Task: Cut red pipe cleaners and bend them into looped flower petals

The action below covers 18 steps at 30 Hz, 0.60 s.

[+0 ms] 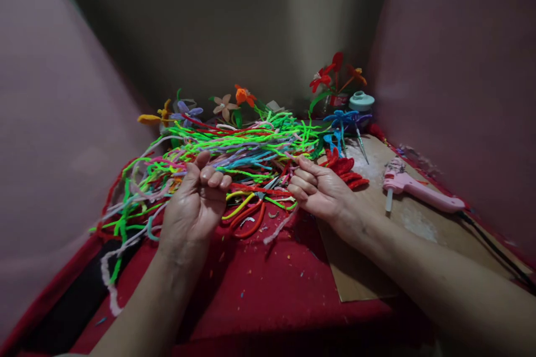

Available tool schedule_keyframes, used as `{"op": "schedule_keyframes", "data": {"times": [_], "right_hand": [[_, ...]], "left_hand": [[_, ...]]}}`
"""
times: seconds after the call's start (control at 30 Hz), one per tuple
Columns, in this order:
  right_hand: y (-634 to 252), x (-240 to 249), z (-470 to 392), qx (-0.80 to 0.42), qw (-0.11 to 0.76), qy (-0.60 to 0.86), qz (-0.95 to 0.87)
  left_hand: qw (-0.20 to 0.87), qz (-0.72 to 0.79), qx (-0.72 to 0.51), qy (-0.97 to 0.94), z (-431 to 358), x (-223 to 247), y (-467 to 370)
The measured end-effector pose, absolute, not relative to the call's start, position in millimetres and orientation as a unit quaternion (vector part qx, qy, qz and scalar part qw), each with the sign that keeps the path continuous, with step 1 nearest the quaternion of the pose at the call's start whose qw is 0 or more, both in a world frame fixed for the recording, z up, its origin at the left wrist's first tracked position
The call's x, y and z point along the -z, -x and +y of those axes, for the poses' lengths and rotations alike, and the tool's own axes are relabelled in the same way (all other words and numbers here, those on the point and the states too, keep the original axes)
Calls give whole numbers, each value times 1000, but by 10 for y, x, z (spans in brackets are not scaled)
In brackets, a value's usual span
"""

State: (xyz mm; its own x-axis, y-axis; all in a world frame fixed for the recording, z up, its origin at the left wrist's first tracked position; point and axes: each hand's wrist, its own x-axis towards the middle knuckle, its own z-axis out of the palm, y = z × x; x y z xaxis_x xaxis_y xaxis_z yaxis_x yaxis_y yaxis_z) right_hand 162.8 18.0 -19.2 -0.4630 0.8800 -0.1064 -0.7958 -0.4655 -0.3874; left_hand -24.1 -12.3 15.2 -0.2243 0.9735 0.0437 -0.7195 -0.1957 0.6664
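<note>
My right hand (320, 187) is closed in a pinch on a pale pink pipe cleaner (281, 227). One end shows by the thumb, and the fuzzy tail hangs below the fingers. Facing it, my left hand (199, 201) is turned palm up with its fingers curled; whatever lies between thumb and forefinger is hidden. Scissors (256, 213) with yellow and red handles lie between the hands, blades toward the pile. Behind both hands spreads a heap of pipe cleaners (251, 139), mostly bright green, with pink, blue, lilac and red. Red fuzzy petals (341, 167) lie beyond my right hand.
A pink glue gun (422, 192) with a black cord rests on a brown board (364, 273) at the right. Finished fuzzy flowers (225, 106) stand along the back, near a pale blue-lidded container (361, 101). Small scraps dot the red cloth (251, 301).
</note>
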Motion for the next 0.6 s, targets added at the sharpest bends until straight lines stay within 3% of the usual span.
{"op": "schedule_keyframes", "data": {"times": [0.6], "right_hand": [[-1623,189,171,-828,513,153,-164]], "left_hand": [[521,274,-724,-361,-268,-156,280]]}}
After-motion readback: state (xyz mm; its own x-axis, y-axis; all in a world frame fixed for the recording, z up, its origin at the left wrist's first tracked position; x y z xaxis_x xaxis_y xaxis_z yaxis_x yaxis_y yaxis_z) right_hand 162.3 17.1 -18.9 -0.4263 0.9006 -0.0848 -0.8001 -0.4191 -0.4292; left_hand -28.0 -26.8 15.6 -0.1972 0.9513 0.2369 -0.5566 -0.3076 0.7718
